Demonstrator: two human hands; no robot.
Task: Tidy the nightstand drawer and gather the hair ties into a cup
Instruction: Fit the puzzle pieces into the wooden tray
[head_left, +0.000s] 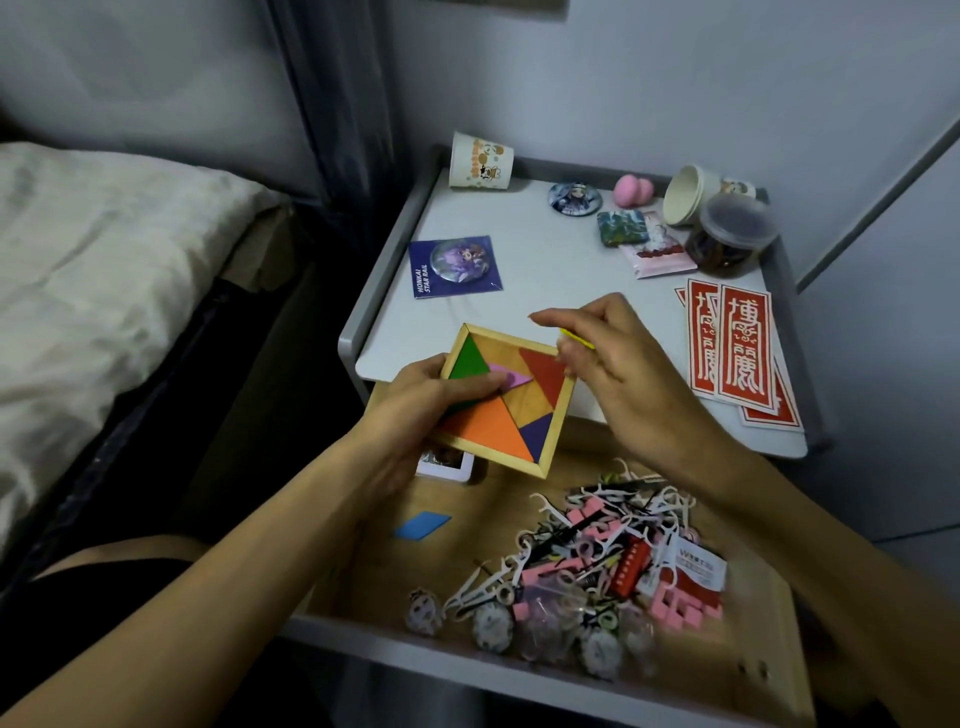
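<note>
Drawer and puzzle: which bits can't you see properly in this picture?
All in the head view:
- Yellow piece: mostly hidden by the fingers of the right hand, so its shape is unclear.
- Tangram tray: its left corner is covered by the left hand.
- White box in the drawer: mostly under the tray.
- Pile of floss picks and pink bits: blurred near the front, so hair ties cannot be picked out.
</note>
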